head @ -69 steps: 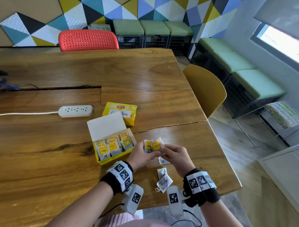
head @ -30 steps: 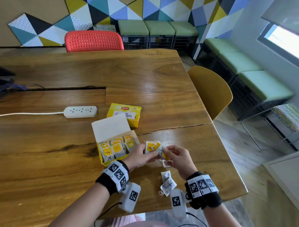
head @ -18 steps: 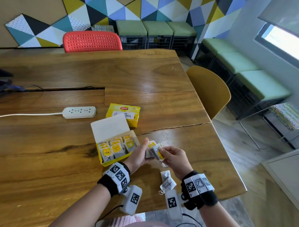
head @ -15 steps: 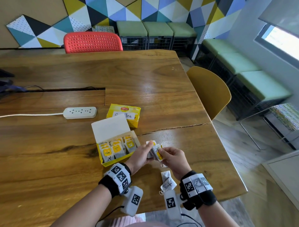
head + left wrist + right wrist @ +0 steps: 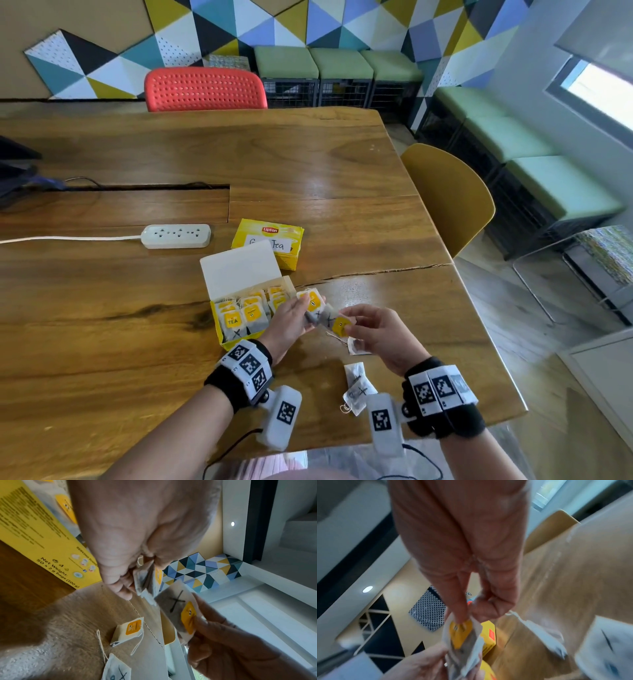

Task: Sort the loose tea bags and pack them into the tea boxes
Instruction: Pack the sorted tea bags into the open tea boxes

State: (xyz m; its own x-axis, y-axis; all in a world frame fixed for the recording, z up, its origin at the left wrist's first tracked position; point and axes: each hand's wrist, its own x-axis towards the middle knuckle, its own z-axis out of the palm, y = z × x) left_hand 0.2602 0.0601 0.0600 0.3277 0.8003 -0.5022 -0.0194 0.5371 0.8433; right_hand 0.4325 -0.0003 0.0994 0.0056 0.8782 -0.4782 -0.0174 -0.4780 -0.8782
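— Tea bags [image 5: 310, 303] marked with an X are gripped as a small stack in the left hand [image 5: 287, 323], just beside the right end of the open tea box [image 5: 251, 308]. One more X-marked tea bag [image 5: 178, 608] is pinched by its yellow tag between the thumb and fingertips [image 5: 462, 615] of the right hand [image 5: 380, 334] and is held against the stack. What could be expected to go wrong from here?

— The stack could be fanned out or dropped. Only the lower edges of the bags are seen to be clamped in the left wrist view, so a loose bag could be pushed out when the new one is slid in.

— And the strings?

— A string is seen trailing on the table [image 5: 137, 342] below the hands, from the loose tea bag [image 5: 356, 345] lying there. It could be snagged and the bag dragged toward the edge. Two further loose bags [image 5: 358, 390] lie nearer the table edge, by the right wrist, and could be swept off by the wrist camera.

— Could the sorting itself be spoiled?

— It could, in judgement. The open box is already well filled with upright bags, so a thick stack might be jammed or crumpled when it is pressed in. The closed tea box [image 5: 269, 241] behind bears a handwritten label; whether X-marked bags belong there cannot be told.

— Where are the held bags in relation to the hands?

— They are held between the two hands, above the table, with the open box just to the left of the left hand's fingers.
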